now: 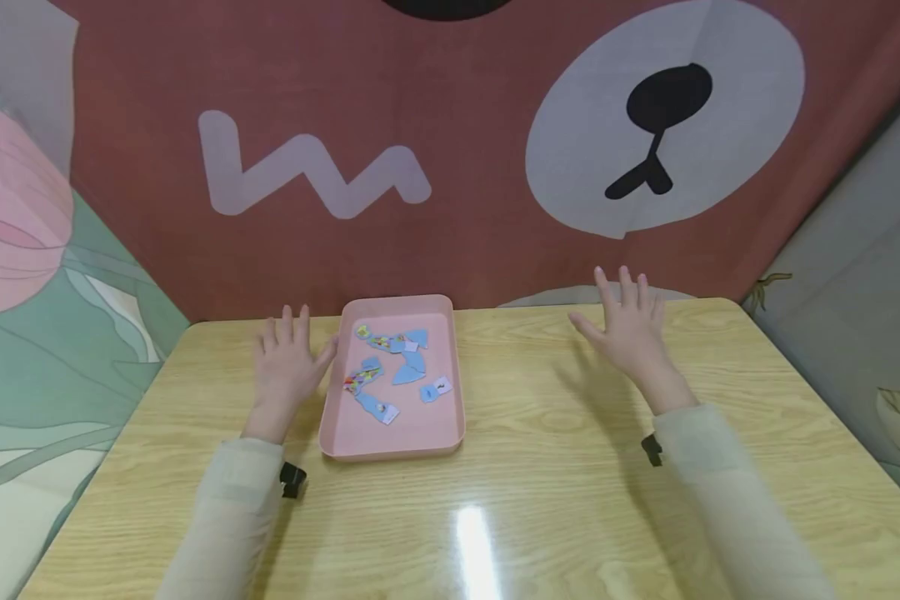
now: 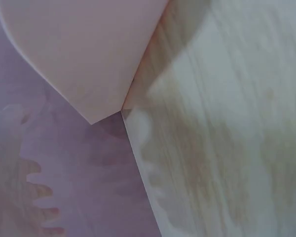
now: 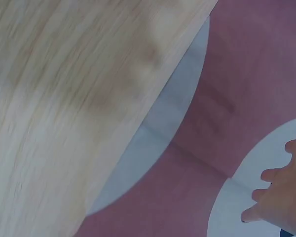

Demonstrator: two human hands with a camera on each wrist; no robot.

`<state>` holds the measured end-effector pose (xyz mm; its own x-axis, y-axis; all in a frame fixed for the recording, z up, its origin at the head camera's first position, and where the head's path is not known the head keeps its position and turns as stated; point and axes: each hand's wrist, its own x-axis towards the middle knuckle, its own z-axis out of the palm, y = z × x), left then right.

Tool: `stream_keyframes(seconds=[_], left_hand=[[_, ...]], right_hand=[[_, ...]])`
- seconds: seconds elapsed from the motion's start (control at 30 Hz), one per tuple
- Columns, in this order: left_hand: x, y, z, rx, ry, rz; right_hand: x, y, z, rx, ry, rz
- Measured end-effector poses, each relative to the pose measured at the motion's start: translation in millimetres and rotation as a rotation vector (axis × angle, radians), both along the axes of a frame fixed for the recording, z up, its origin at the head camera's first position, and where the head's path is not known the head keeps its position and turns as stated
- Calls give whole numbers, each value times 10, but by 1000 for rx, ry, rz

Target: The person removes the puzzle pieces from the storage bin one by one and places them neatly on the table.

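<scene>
A: Risks?
B: Left hand (image 1: 287,362), fingers spread and holding nothing, is beside the pink rectangular plastic-looking tray (image 1: 423,431), left of frame centre; a thumb knock could jostle its flat, light-blue printed pieces (image 1: 414,360).
A: Counts?
B: One tray; two hands, right hand (image 1: 632,333) likewise spread, empty, right of centre. Pieces overlap; exact number unclear.

Bright, even light fills the head view; a white glare streak on the pale yellow wood-grain surface (image 1: 540,500) probably comes from a lamp overhead. The bare right hand (image 1: 632,340) casts a soft shadow leftward on it. Print on the flat light blue and multicoloured pieces (image 1: 413,362) in the pink rectangular tray (image 1: 427,435) is too fine to read. Both wrist views are dimmer, hazy and purple-tinged, with blurred shadows; in the left one, the bare left hand (image 1: 288,365) looks washed out.
</scene>
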<state>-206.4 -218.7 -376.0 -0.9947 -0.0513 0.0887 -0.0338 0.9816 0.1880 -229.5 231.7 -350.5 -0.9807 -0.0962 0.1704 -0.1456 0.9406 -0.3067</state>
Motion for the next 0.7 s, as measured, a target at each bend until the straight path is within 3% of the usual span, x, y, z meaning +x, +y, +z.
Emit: stream_keyframes(seconds=[0.2,0.7], left_hand=[[-9,24,-15,94,-29,-7],[-67,0,-68,675,-147,-11]], right_hand=[[16,-163,-15,-137,18,60],[99,-878,10,-679,-202,173]])
